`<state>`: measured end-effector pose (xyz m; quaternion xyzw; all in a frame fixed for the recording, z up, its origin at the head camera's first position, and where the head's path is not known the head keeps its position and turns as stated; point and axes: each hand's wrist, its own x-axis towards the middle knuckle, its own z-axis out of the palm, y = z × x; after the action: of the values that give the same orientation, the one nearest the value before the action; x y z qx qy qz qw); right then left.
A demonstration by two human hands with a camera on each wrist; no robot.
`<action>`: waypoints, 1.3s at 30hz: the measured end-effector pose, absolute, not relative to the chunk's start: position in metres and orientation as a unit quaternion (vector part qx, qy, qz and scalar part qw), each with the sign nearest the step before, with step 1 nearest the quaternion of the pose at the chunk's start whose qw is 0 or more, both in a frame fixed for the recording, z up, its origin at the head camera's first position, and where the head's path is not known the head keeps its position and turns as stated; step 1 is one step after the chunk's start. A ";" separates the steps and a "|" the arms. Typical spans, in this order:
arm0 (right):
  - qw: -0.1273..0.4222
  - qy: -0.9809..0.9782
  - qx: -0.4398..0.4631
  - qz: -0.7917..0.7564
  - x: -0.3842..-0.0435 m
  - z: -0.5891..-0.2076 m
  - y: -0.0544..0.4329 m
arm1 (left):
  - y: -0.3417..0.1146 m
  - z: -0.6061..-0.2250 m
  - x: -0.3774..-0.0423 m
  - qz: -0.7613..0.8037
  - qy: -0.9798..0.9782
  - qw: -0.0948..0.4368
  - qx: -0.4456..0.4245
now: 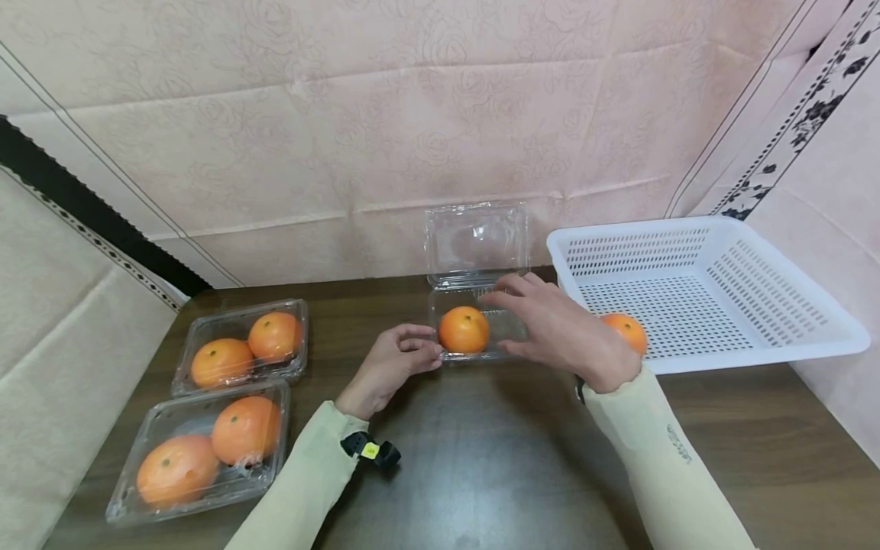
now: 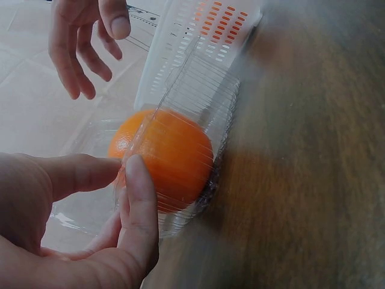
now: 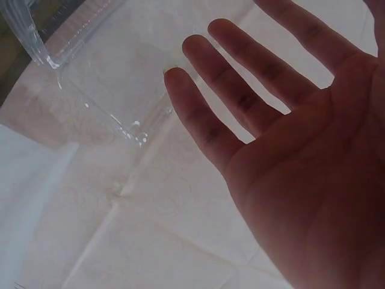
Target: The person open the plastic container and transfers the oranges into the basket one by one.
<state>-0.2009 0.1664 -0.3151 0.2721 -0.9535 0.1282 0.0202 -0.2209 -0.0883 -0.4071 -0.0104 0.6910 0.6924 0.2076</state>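
Observation:
An orange (image 1: 464, 330) sits in the left half of a clear plastic clamshell box (image 1: 505, 325), whose hinged lid (image 1: 477, 241) stands up at the back. At the box's near left corner, my left hand (image 1: 395, 361) pinches the rim between thumb and fingers, as the left wrist view shows close beside the orange (image 2: 174, 159). My right hand (image 1: 560, 328) hovers over the right half of the box, holding nothing. In the right wrist view its fingers (image 3: 216, 84) are spread and fairly straight.
A white perforated basket (image 1: 763, 355) stands at the right, with another orange (image 1: 627, 330) at its near left corner beside my right wrist. On the left lie two closed clear boxes (image 1: 296, 367) (image 1: 154, 420), each with two oranges. A patterned cloth (image 1: 412, 137) hangs behind the table.

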 end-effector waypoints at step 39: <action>0.071 -0.937 0.331 0.082 -0.220 -0.346 0.152 | -0.089 -0.410 -0.222 0.690 0.693 0.209 -0.006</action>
<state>-0.2201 0.1517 -0.3456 0.3310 -0.9373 0.0819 0.0715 -0.2218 -0.0890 -0.4095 -0.0055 0.6932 0.6897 0.2093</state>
